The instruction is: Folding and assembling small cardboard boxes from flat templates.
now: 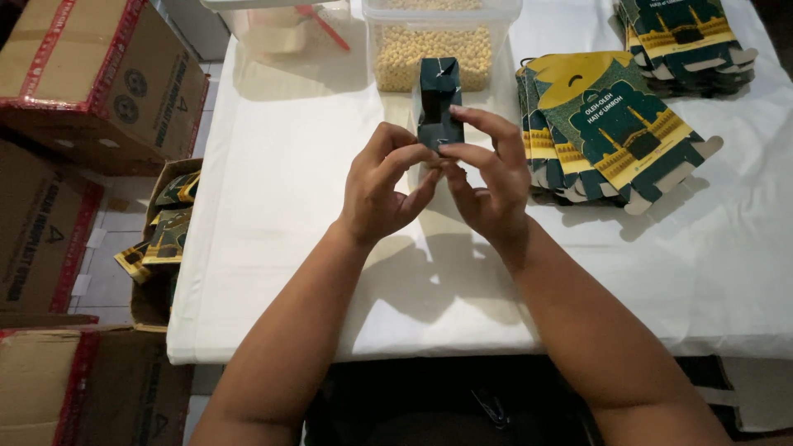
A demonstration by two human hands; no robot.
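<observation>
The small box [438,103], dark green and folded into an upright sleeve with its top end open, is held above the middle of the table [281,165], toward the far edge. The left hand [382,190] and right hand [487,177] meet at its lower end: the thumbs and forefingers of both pinch the bottom flaps, the remaining fingers curl loosely, and both forearms extend from the near edge. Just behind the box stands a clear tub [434,41] filled with pale yellow pellets, at the far edge. Right of the hands lies a fanned stack of flat blanks [603,124], green and gold; a second stack [686,37] sits at the far right corner. Cartons [91,74] stand on the floor left of the table.
</observation>
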